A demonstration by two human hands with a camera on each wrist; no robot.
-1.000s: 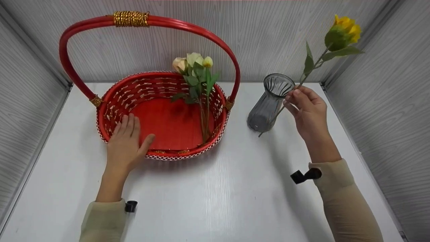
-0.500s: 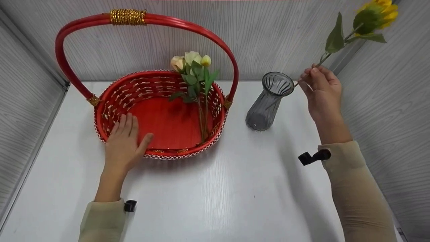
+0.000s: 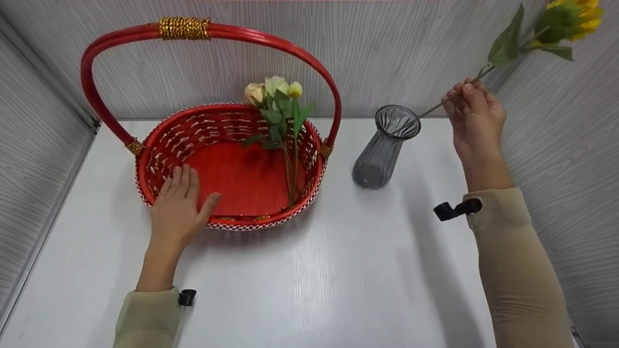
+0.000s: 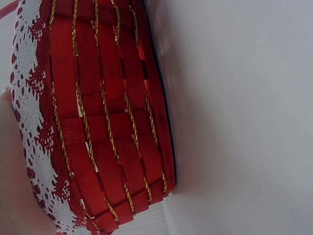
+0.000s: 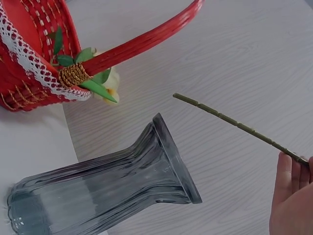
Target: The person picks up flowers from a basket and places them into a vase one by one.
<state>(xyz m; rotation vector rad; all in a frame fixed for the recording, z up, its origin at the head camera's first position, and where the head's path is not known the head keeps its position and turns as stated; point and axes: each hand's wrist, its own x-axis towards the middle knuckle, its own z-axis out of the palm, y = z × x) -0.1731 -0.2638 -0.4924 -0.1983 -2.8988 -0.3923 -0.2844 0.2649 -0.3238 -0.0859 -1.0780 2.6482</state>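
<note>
My right hand [image 3: 478, 118] pinches the thin green stem [image 5: 230, 121] of a yellow sunflower [image 3: 563, 24] between thumb and fingers. The bloom points up to the right. In the right wrist view the stem's lower end hangs in the air above the mouth of a grey ribbed glass vase [image 3: 378, 162], apart from the rim. The vase stands upright on the table. My left hand [image 3: 178, 208] lies with straight fingers over the near left rim of a red woven basket [image 3: 251, 224]. In the left wrist view only that hand's edge shows against the white lace trim [image 4: 29, 93].
Cream roses [image 3: 274, 86] and a yellow-white tulip [image 3: 295, 90] lean inside the basket's right side. A tall red handle [image 3: 271, 41] arches over it. Grey wood-grain panels [image 3: 387, 53] enclose the white table [image 3: 309, 290] at the back and sides.
My right hand has moved up and to the right with the sunflower, drawing the stem's lower end up from beside the vase's base to its mouth. The left hand stays on the basket rim.
</note>
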